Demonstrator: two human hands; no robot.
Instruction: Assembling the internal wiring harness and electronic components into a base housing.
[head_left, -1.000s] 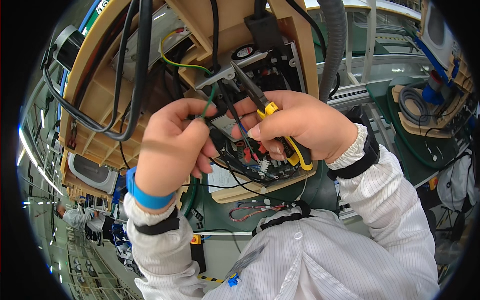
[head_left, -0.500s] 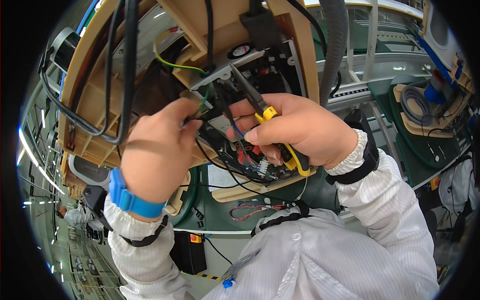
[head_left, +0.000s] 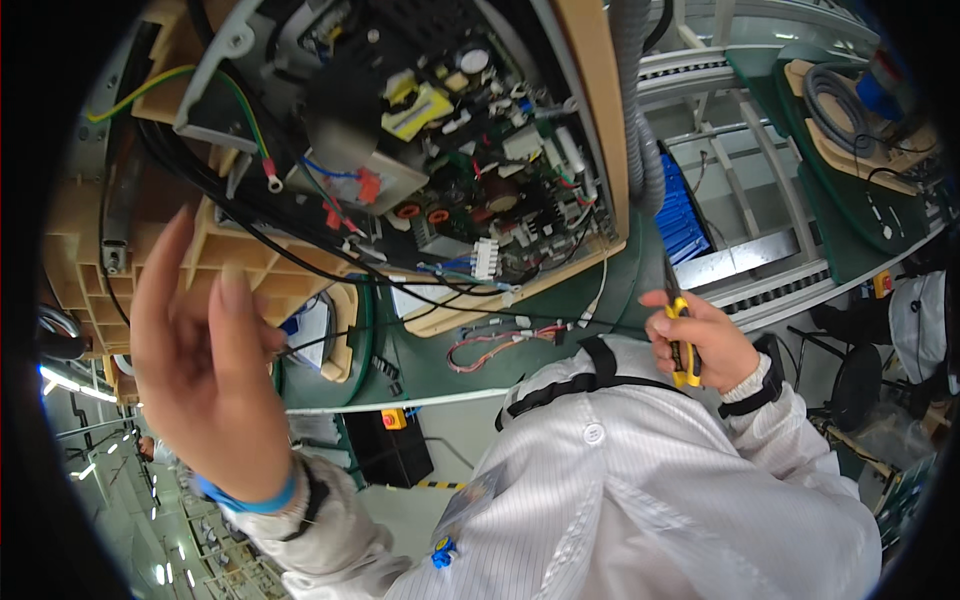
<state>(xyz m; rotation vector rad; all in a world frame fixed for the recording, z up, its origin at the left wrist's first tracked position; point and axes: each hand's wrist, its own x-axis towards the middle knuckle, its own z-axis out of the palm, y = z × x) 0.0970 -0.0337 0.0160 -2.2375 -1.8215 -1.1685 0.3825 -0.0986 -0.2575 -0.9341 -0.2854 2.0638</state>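
The right hand [head_left: 712,345] is closed around the yellow-handled pliers [head_left: 680,306], which stand near the person at the right, with their dark tips pointing toward the far side. The left hand [head_left: 210,370] is raised at the near left, its index finger and thumb apart; a thin black cable [head_left: 325,338] reaches its curled fingers, but whether they grip it I cannot tell. Beyond the hands, at the far middle, an open machine with a tan frame [head_left: 588,85] shows a circuit board [head_left: 490,205] crowded with parts. A white plug [head_left: 485,258] sits at the near edge of the machine. On its left hangs a green-and-yellow wire [head_left: 248,113] ending in a metal ring. Nearer the person, a loop of reddish wires [head_left: 490,342] lies on the green desk [head_left: 420,376]. A grey ribbed hose [head_left: 645,130] runs down just right of the machine.
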